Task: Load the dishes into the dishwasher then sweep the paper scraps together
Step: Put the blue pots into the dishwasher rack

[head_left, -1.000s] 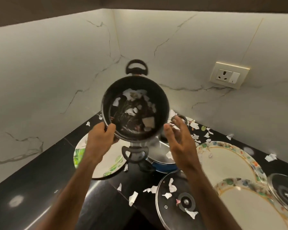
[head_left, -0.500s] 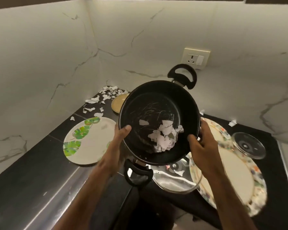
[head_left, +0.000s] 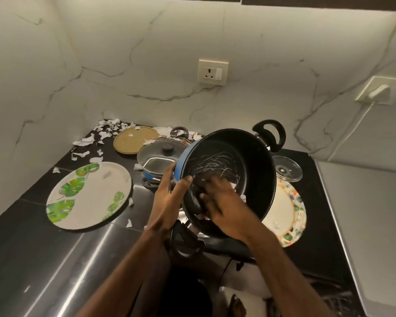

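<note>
A black two-handled pot [head_left: 249, 161] with a blue outside is tilted toward me above the counter. My left hand [head_left: 169, 197] grips its near-left rim, thumb inside. Inside the pot lies my right hand [head_left: 222, 202], blurred, fingers spread over the scratched bottom and the white paper scraps [head_left: 237, 186] there. Beside the pots lies a leaf-patterned plate [head_left: 87, 197] at left, and a floral-rimmed plate [head_left: 288, 216] at right is partly hidden behind the pot. More paper scraps [head_left: 105, 131] are piled in the back-left corner.
A second blue pot with a glass lid [head_left: 162, 154] stands behind my left hand, a tan round plate [head_left: 135, 140] beyond it. A loose glass lid [head_left: 287, 168] lies at right. Marble walls close the corner. A socket [head_left: 213, 72] and a plugged charger [head_left: 375, 92] are on them.
My right hand left the pot's rim and went inside it over the scraps. The pot tilted further, and my view pulled back and shifted right.
</note>
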